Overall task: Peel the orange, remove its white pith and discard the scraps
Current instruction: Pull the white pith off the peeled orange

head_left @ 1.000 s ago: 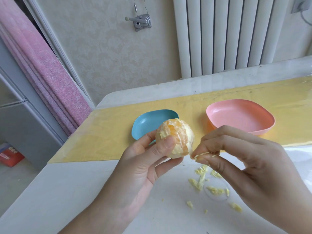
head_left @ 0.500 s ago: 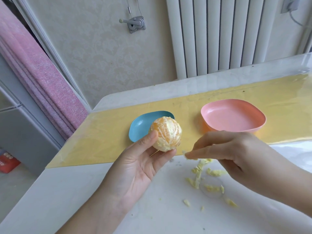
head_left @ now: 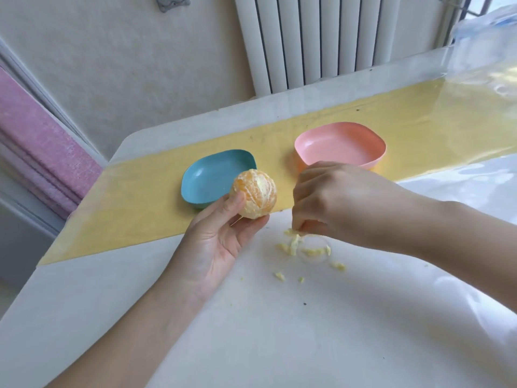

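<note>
The peeled orange (head_left: pixel 256 196) sits in the left hand (head_left: pixel 221 239), gripped between the thumb on its left side and the fingertips curled under it, held above the yellow strip (head_left: pixel 140 197) just in front of the blue dish (head_left: pixel 207 177). It is nearly round; its segment lines run bottom to top and meet near the top, so its core stands roughly upright. The right hand (head_left: pixel 335 197) points down, fingertips bunched and pinching the pith scraps (head_left: pixel 293 243) on the white table (head_left: pixel 279 331), near the pink dish (head_left: pixel 335 147).
</note>
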`<state>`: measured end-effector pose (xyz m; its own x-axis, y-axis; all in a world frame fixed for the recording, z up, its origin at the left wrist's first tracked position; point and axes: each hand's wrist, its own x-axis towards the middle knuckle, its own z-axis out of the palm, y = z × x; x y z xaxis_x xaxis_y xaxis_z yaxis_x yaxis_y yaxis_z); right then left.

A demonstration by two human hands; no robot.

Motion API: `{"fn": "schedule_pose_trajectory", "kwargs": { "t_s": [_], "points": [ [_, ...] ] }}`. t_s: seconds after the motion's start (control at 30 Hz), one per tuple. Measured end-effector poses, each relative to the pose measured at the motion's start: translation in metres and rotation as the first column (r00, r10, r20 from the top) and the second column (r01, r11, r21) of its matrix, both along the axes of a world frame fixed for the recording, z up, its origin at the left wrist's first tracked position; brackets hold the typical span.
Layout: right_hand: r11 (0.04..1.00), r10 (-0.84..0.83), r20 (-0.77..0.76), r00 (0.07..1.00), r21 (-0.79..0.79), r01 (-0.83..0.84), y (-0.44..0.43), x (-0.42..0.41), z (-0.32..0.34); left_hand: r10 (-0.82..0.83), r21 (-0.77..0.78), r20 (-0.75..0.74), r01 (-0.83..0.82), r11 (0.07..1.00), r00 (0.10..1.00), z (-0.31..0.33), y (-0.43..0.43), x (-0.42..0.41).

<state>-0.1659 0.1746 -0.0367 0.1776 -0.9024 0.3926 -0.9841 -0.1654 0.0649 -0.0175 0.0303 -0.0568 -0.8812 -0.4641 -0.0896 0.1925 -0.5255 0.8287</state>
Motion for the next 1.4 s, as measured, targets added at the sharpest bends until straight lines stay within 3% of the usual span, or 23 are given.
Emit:
{"fn": "schedule_pose_trajectory", "kwargs": {
  "t_s": [0.13, 0.33, 0.47, 0.73, 0.87, 1.2, 1.4],
  "points": [
    [0.993, -0.113, 0.013, 0.994, 0.019, 0.113, -0.001, 0.002, 0.003, -0.013, -0.017, -0.018, 0.013, 1.000, 1.000, -0.002, -0.003, -0.001],
    [0.958, -0.284, 0.344, 0.895, 0.066, 0.279, -0.006, 0.005, -0.002, -0.048, -0.015, -0.010, 0.048, 0.999, 0.999, -0.002, 0.000, -0.002],
    [0.955, -0.288, 0.474, 0.832, 0.085, 0.283, -0.009, 0.007, -0.005, -0.045, -0.006, 0.006, 0.045, 0.999, 0.999, 0.000, 0.003, -0.002],
    [0.940, -0.335, 0.512, 0.791, 0.240, 0.243, -0.011, 0.000, 0.001, -0.041, 0.034, -0.010, 0.041, 0.999, 0.999, -0.003, -0.005, -0.003],
    [0.935, -0.352, 0.520, 0.778, 0.160, 0.316, -0.013, -0.005, 0.008, -0.056, 0.059, -0.005, 0.056, 0.997, 0.998, -0.005, -0.006, -0.004],
    [0.939, -0.342, 0.526, 0.779, 0.162, 0.304, -0.022, -0.003, -0.004, -0.013, 0.122, -0.004, 0.014, 0.992, 1.000, -0.006, -0.010, -0.006],
    [0.971, -0.200, 0.587, 0.784, 0.009, 0.240, -0.021, 0.001, -0.012, -0.072, 0.194, 0.006, 0.070, 0.978, 0.997, -0.006, -0.007, -0.007]
  ]
}}
